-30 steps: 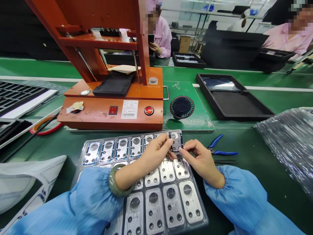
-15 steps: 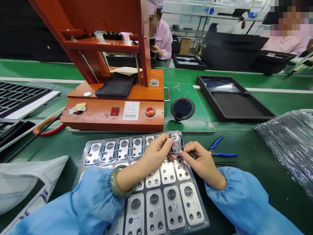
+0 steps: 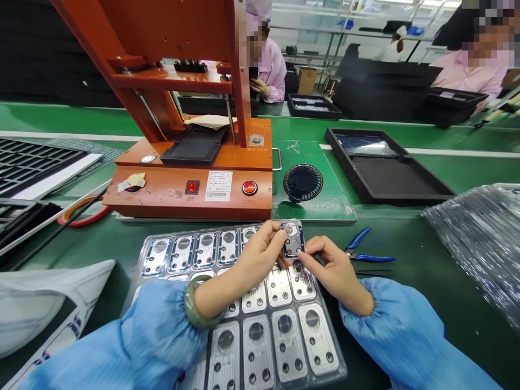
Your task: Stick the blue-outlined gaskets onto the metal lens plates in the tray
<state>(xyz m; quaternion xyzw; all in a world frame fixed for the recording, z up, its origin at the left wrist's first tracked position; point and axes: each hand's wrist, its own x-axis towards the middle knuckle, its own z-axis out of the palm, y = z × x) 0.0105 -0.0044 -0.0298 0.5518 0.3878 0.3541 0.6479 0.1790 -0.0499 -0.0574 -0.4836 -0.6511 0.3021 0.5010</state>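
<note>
Left forearm [image 3: 227, 292] hides part of the blister tray [image 3: 325, 380]. Left hand [image 3: 266, 242], aimed at 2 o'clock, pinches the blue-edged metal plate [image 3: 293, 245] at the tray's 1 o'clock; right hand [image 3: 335, 271], aimed at 10, thumb and forefinger nearly together at the plate's 5 o'clock corner, grip unclear.

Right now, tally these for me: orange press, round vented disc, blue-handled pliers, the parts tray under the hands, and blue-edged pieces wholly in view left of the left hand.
Orange press: 1
Round vented disc: 1
Blue-handled pliers: 1
Parts tray: 1
Blue-edged pieces wholly in view left of the left hand: 4
Total: 8
</note>
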